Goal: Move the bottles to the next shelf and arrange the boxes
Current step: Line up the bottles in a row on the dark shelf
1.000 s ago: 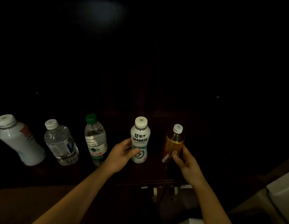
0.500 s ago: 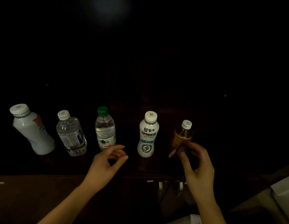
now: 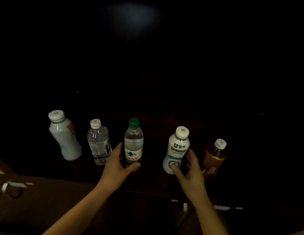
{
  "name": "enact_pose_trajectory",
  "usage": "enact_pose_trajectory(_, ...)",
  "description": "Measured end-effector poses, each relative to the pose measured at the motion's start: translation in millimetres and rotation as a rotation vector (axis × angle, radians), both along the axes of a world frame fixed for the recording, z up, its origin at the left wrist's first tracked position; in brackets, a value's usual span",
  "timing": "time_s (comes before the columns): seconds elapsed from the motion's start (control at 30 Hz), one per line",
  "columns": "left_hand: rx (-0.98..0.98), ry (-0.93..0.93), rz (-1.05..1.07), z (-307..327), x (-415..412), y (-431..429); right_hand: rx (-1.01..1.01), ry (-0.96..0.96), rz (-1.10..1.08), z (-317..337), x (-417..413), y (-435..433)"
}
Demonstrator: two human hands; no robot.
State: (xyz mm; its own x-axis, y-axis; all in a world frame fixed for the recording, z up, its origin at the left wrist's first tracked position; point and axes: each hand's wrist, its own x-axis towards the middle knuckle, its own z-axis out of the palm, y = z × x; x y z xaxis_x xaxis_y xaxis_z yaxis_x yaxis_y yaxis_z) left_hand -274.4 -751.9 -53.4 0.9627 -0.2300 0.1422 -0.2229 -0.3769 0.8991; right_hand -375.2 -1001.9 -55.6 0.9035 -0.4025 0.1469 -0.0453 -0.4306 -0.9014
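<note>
**Two bottles at hand in a row of five**

The fingers [image 3: 120, 148] of the left hand [image 3: 116, 167] are wrapped round the left side of the green-capped bottle [image 3: 133, 141], and the thumb is curled across its lower label, so the bottle is clamped between them. The fingers [image 3: 192, 156] of the right hand [image 3: 192, 175] are held apart and nearly straight, just beside the right side of the white printed bottle [image 3: 178, 148]. The thumb is laid over the bottle's lower front; whether the fingers touch it cannot be told.

Both bottles are seen upright on the dark shelf [image 3: 153, 160], with a gap between them. To the left of the green-capped bottle a clear bottle [image 3: 98, 143] with a white cap is found, and further left a plain white bottle [image 3: 63, 138]. An amber bottle [image 3: 214, 156] is placed at the right end, just beyond the right hand. The surroundings are lost in darkness.
</note>
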Motion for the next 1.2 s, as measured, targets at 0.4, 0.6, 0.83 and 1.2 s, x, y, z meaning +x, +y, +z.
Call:
enact_pose_trajectory(0.4, -0.005, -0.013, -0.102, -15, 23, -2, 0.008, 0.057, 0.053, -9, 22, -7)
enact_pose_trajectory(0.6, 0.001, 0.002, -0.104, -15, 27, -3, 0.014, 0.067, 0.078, -8, 23, -9)
enact_pose_trajectory(0.83, -0.001, -0.002, -0.105, -17, 28, -4, 0.027, 0.067, 0.084, -9, 23, -9)
enact_pose_trajectory(1.2, -0.024, -0.017, -0.088, -21, 29, -4, 0.025, 0.071, 0.081, -11, 23, -9)
